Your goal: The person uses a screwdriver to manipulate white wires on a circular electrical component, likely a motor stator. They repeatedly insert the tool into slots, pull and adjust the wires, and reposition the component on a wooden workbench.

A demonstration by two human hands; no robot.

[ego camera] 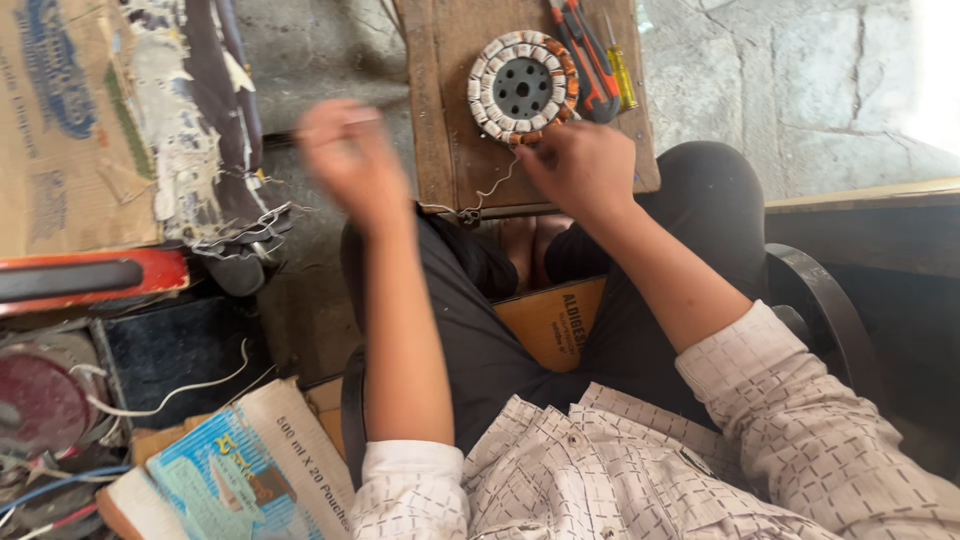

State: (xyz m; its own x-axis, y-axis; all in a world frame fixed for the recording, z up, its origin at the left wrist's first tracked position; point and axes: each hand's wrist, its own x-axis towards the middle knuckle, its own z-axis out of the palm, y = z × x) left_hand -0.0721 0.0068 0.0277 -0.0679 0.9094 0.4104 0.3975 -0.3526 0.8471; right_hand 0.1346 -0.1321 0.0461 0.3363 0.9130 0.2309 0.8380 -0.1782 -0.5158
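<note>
Head view. Nearest the camera: checked shirt (640, 460), sleeves rolled, both forearms reaching out over dark trousers (500, 340). Bottom left a printed carton (240, 470) lies tilted, closed, contents not visible. Beside it an open dark tray (170, 350) with a white wire (180, 388) trailing across it; a red round part (40, 400) and loose wires crowd the corner. Flat cardboard (60, 120) upper left, red bar (90, 278) under it.

Stator (522, 88), a ring wound in white and orange coils, lies flat on the wooden board (450, 150), near the far end. Right hand (580, 165) rests at the stator's near rim, fingers curled together and pinching at the lowest coil; a thin wire (490, 190) runs from there to the board's near edge. Left hand (345, 150) is raised left of the board, off its edge, motion-blurred; fingers look bunched, cannot tell if they pinch anything.

Cutter (585, 55) and screwdriver (620, 75) lie just right of the stator, close to the board's right edge. Little bare board left there; more on the left strip. Stone floor (780, 80) open to the right; a dark curved rim (825, 310) sits by the right knee.
</note>
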